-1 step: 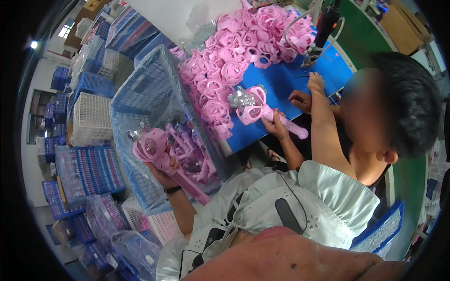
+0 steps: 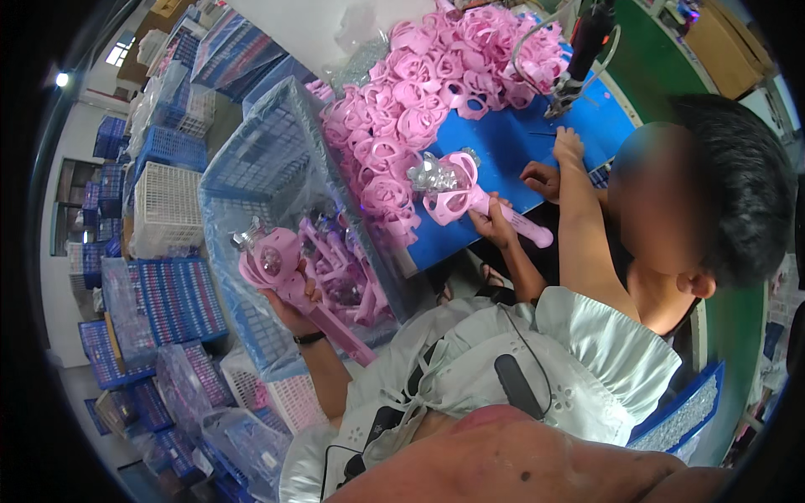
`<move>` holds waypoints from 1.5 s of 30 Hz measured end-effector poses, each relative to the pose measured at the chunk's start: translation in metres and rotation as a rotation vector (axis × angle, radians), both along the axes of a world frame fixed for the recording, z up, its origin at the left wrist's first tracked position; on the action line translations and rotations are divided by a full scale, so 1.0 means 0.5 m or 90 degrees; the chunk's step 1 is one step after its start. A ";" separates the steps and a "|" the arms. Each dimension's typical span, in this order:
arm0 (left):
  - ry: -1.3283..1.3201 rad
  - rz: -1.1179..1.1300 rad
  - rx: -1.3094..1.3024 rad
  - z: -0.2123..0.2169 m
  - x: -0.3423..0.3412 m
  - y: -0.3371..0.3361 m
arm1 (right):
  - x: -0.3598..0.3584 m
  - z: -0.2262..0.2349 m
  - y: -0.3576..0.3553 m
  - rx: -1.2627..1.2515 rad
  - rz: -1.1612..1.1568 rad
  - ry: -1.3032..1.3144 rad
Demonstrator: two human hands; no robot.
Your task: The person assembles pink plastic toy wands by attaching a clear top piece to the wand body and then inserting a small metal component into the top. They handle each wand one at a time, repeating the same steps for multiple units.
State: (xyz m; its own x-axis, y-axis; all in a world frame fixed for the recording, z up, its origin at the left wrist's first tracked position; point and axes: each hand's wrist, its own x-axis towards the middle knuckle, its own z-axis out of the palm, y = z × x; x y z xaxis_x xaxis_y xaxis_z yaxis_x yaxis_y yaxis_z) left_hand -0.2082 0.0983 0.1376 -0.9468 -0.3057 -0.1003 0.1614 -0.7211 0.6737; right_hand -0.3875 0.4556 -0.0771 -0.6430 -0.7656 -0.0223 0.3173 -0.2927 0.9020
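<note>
While the blue basket (image 2: 251, 151)'s floor lies hidden beneath jumbled pink pieces (image 2: 335, 272), a pink heap (image 2: 415, 92) masks much of the blue table (image 2: 503, 151). Your left hand (image 2: 289, 310) grips one pink wand (image 2: 272, 256) over the basket, your right hand (image 2: 496, 222) a second wand (image 2: 478, 201) at the table's edge, fingers partly hidden.

Factory assembly workshop. Landmark: large blue lattice plastic crate lined with clear film (image 2: 247, 155). Right of that crate: blue-topped workbench (image 2: 501, 144) heaped with near-identical pink plastic shells (image 2: 415, 80); farther right, black tool with metal tip (image 2: 591, 38) and brown cardboard box (image 2: 728, 46). Left of that crate: white lattice plastic basket (image 2: 166, 205), stacked blue boxes under clear film (image 2: 180, 298).
</note>
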 end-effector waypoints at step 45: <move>0.004 -0.164 -0.248 -0.011 -0.097 0.077 | 0.300 0.554 -0.231 -1.309 0.299 -0.844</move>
